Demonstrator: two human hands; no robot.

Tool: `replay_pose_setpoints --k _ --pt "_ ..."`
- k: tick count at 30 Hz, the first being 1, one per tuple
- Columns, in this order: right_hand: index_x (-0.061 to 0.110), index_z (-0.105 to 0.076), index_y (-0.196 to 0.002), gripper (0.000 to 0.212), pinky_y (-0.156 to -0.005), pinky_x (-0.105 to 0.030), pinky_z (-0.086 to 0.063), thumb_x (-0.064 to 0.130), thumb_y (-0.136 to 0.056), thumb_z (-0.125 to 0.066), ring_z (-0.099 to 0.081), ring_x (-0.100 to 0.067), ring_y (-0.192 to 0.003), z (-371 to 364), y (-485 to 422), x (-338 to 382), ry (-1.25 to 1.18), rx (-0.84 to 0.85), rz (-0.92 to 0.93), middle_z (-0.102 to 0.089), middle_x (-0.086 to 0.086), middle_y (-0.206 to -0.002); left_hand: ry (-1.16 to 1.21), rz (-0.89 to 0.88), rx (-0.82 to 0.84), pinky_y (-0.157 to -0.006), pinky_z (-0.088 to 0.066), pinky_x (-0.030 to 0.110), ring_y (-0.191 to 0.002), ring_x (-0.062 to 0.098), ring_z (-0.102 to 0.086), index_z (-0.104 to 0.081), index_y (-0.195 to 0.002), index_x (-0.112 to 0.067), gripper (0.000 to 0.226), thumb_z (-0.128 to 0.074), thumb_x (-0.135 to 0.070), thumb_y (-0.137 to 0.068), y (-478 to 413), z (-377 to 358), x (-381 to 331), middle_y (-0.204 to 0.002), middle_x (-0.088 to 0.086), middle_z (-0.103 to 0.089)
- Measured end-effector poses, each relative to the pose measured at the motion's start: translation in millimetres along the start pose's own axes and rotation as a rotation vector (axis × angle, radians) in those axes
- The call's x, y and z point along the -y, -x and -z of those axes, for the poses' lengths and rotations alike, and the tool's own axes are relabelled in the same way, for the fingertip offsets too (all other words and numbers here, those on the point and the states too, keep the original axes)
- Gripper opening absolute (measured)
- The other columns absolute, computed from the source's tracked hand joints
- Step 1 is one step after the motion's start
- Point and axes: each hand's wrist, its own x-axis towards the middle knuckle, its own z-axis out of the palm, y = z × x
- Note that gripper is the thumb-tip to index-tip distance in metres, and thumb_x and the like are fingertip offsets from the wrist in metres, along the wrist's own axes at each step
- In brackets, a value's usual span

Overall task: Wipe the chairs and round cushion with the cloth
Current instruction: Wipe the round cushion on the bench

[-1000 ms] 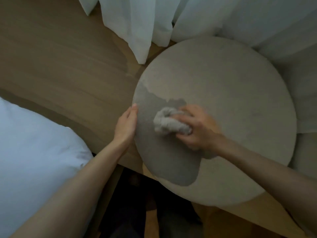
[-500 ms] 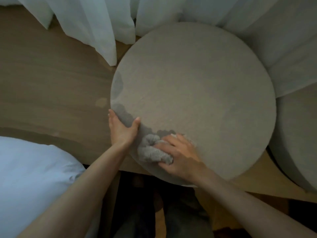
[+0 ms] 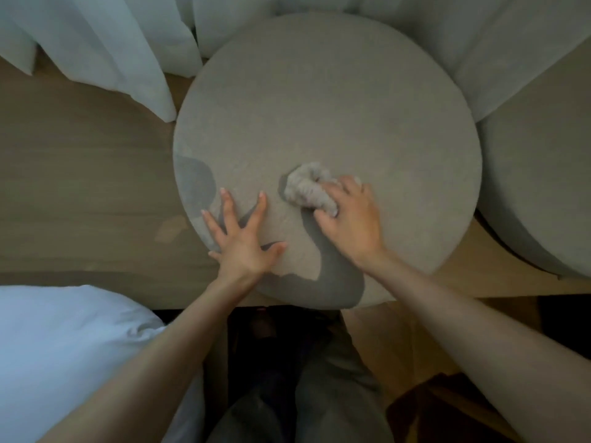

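Observation:
A large round grey cushion (image 3: 326, 100) fills the middle of the view, lying on a wooden platform. My right hand (image 3: 350, 222) presses a bunched-up grey cloth (image 3: 308, 190) onto its near-middle part. My left hand (image 3: 243, 238) lies flat on the cushion's near-left part, fingers spread, holding nothing. Darker patches mark the cushion at its left edge (image 3: 195, 183) and its near edge (image 3: 332, 279).
A second grey upholstered seat (image 3: 540, 193) stands close on the right. White curtains (image 3: 96, 43) hang behind, touching the cushion's far side. The wooden platform (image 3: 80, 199) runs left. A white pillow (image 3: 60, 356) lies at the near left. My legs are below.
My left hand has gone from gripping the cushion's rim to lying flat and spread on top. My right hand has pushed the cloth away from the near edge, toward the cushion's middle.

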Motion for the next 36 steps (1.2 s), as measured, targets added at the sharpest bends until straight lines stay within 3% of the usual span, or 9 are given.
replay_pose_setpoints --k 7,9,11,14,20,25,27,31,36 --pt "0.013 -0.074 -0.102 0.033 -0.085 -0.03 -0.039 0.027 -0.073 -0.068 -0.051 -0.017 -0.095 24 99 -3 -0.202 0.261 0.315 -0.067 -0.009 -0.098 -0.031 -0.031 -0.05 -0.102 -0.009 0.075 -0.139 0.04 0.028 -0.011 -0.147 -0.049 0.086 -0.068 -0.04 -0.084 8 1 -6 -0.156 -0.003 0.028" --pt "0.012 -0.073 -0.106 0.036 -0.085 -0.035 -0.04 0.028 -0.075 -0.063 -0.047 -0.018 -0.099 37 83 -25 -0.189 0.073 0.194 -0.066 -0.011 -0.104 -0.088 -0.081 -0.073 -0.105 -0.005 0.076 -0.14 0.04 0.024 -0.013 -0.148 -0.046 0.078 -0.063 -0.04 -0.088 15 -5 -12 -0.157 -0.002 0.026" --pt "0.015 -0.068 -0.116 0.041 -0.089 -0.036 -0.035 0.027 -0.077 -0.06 -0.047 -0.026 -0.107 51 53 -57 -0.1 -0.146 -0.086 -0.061 -0.013 -0.115 -0.15 -0.176 -0.072 -0.102 0.002 0.076 -0.142 0.037 0.024 -0.015 -0.148 -0.046 0.071 -0.057 -0.041 -0.091 24 -18 -20 -0.157 -0.004 0.024" --pt "0.019 -0.059 -0.128 0.044 -0.094 -0.033 -0.027 0.025 -0.085 -0.059 -0.044 -0.034 -0.118 54 27 -96 -0.012 -0.188 -0.41 -0.052 -0.011 -0.128 -0.239 -0.231 -0.047 -0.098 0.006 0.077 -0.14 0.037 0.027 -0.018 -0.147 -0.048 0.063 -0.051 -0.041 -0.094 34 -43 -34 -0.158 -0.008 0.019" --pt "0.01 -0.075 -0.096 0.03 -0.083 -0.035 -0.034 0.017 -0.067 -0.072 -0.061 -0.029 -0.097 18 111 -47 -0.22 -0.084 -0.098 -0.067 -0.012 -0.1 -0.319 -0.144 -0.05 -0.095 0.004 0.081 -0.139 0.039 0.029 -0.017 -0.145 -0.052 0.056 -0.044 -0.043 -0.097 24 -59 -43 -0.157 -0.014 0.018" --pt "0.012 -0.076 -0.095 0.028 -0.081 -0.029 -0.038 0.008 -0.068 -0.078 -0.057 -0.027 -0.094 16 177 -51 -0.394 0.054 -0.063 -0.065 -0.009 -0.097 -0.325 -0.131 -0.076 -0.101 0.002 0.078 -0.142 0.04 0.022 -0.017 -0.148 -0.046 0.056 -0.041 -0.033 -0.099 32 -64 -58 -0.159 -0.01 0.014" --pt "0.014 -0.074 -0.103 0.033 -0.081 -0.027 -0.037 0.01 -0.071 -0.076 -0.052 -0.025 -0.097 26 188 -69 -0.416 -0.061 -0.178 -0.062 -0.008 -0.103 -0.326 -0.193 -0.054 -0.104 0.004 0.075 -0.143 0.038 0.021 -0.018 -0.148 -0.044 0.054 -0.039 -0.035 -0.1 41 -76 -72 -0.16 -0.008 0.011" --pt "0.022 -0.058 -0.128 0.048 -0.089 -0.023 -0.028 0.023 -0.081 -0.066 -0.034 -0.014 -0.111 56 177 -137 -0.322 -0.333 -0.553 -0.048 0.001 -0.12 -0.503 -0.355 0.064 -0.101 0.005 0.076 -0.14 0.041 0.024 -0.005 -0.145 -0.054 0.066 -0.04 -0.063 -0.089 50 -110 -106 -0.158 -0.01 0.019" --pt "0.023 -0.038 -0.144 0.053 -0.102 -0.038 -0.03 0.029 -0.093 -0.052 -0.029 -0.032 -0.124 58 140 -224 -0.083 -0.18 -0.678 -0.037 -0.008 -0.141 -0.596 -0.418 0.061 -0.094 0.009 0.08 -0.137 0.044 0.03 -0.004 -0.141 -0.06 0.09 -0.058 -0.073 -0.071 39 -135 -120 -0.157 -0.013 0.022"
